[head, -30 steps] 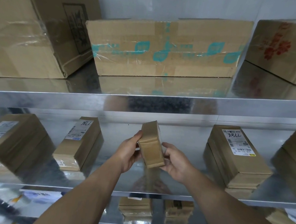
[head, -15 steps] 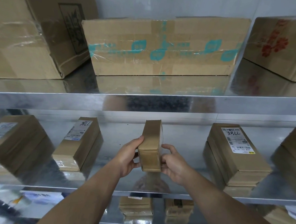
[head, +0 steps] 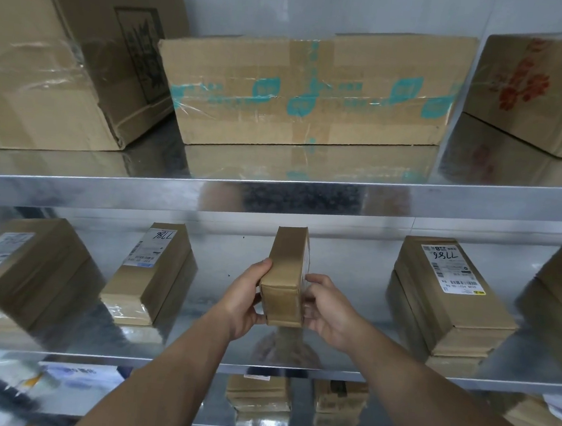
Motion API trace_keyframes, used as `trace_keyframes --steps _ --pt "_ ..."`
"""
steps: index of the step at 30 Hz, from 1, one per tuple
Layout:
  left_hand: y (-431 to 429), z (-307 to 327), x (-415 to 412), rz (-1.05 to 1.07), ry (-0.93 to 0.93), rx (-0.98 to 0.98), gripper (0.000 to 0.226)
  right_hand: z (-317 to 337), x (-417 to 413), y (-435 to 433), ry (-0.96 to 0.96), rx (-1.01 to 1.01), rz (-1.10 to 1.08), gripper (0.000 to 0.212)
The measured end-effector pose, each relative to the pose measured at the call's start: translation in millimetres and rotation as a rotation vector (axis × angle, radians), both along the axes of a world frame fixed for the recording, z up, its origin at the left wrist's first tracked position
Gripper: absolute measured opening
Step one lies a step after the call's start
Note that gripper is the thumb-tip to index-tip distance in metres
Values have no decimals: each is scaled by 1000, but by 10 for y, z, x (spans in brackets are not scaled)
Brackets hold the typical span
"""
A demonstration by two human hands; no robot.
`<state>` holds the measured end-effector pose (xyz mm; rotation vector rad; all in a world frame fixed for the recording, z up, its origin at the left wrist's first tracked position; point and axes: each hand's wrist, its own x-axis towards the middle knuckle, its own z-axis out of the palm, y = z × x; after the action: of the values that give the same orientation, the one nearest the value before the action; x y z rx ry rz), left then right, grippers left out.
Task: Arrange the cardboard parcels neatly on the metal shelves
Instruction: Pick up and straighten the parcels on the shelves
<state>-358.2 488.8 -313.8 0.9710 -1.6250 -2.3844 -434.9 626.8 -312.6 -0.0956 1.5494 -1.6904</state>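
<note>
Parcel on edge, gripped from both sides

Your left hand (head: 244, 298) and right hand (head: 326, 311) curl round the near end of the small parcel (head: 286, 271), low over the middle shelf (head: 218, 275); contact unclear. It looks light and stiff with slick tape, so take it by the broad faces. Narrow edge up, long axis pointing away from you, between the labelled parcel (head: 154, 269) and the stack (head: 446, 297).
</note>
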Motion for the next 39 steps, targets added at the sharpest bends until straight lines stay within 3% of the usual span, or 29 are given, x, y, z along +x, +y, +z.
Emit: trace_keyframes --steps 14,21,26,29,39 --pt "-5 -14 37 14 -4 11 31 -106 -32 -6 0 0 -60 27" --pt "-41 -41 16 137 67 -166 33 -150 -109 9 17 -15 -174 50" --pt "-43 -104 14 86 13 -387 35 -217 -170 18 26 -1 -154 33" --pt "-26 -93 36 40 -85 -471 38 -253 -177 26 78 49 -141 34" --pt "-27 -279 32 13 -216 -361 36 -431 -184 -7 145 186 -51 42"
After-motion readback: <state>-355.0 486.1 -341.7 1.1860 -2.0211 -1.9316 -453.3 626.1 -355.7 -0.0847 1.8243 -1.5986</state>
